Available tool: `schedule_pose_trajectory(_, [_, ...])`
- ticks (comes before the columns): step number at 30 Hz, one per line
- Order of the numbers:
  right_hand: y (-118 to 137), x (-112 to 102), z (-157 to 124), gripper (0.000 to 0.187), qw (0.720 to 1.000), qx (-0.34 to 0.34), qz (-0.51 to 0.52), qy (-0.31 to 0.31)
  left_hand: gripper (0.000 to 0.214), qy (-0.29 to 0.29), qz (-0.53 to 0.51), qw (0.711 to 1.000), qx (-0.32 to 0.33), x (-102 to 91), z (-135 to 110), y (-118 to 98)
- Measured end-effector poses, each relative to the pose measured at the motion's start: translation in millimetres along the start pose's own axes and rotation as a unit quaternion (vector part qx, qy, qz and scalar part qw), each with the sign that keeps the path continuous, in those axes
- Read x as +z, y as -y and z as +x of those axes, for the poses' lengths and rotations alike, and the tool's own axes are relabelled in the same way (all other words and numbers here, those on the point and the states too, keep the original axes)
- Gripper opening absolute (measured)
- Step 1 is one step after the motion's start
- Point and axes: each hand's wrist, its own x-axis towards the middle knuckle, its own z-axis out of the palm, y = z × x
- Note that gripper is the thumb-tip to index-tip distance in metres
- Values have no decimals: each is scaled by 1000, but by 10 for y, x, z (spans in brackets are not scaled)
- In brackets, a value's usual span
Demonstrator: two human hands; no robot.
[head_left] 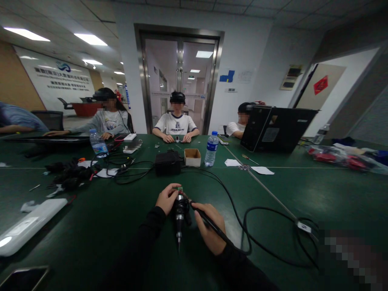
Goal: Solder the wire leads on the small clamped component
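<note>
My left hand (167, 198) is closed, its fingertips pinching a small green part (180, 189) at the top end of a black and silver device. This device (180, 214) lies on the green table with its pointed metal tip toward me. My right hand (212, 228) grips the black handle of a soldering iron (207, 220) like a pen. The iron's thin tip reaches the area beside the green part; whether they touch is too small to tell. A black cord trails from the iron's rear end.
Beyond my hands stand a black box (167, 163), an open cardboard box (192, 158) and a water bottle (211, 148). A cable (247, 218) loops on the right. At left lie a white device (32, 226) and a phone (26, 279). Several people sit around the table (136, 250).
</note>
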Motion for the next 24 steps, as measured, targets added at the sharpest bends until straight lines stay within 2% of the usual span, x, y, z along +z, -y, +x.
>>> schedule_pose_trajectory(17, [14,-10,16,20,1000,11,8,-10,31,4,9,1000,-9,-31,52,92])
schedule_pose_trajectory(24, [-50,-43,17,19,994,81,57,-51,31,4,69,997,-24,-57,66,140])
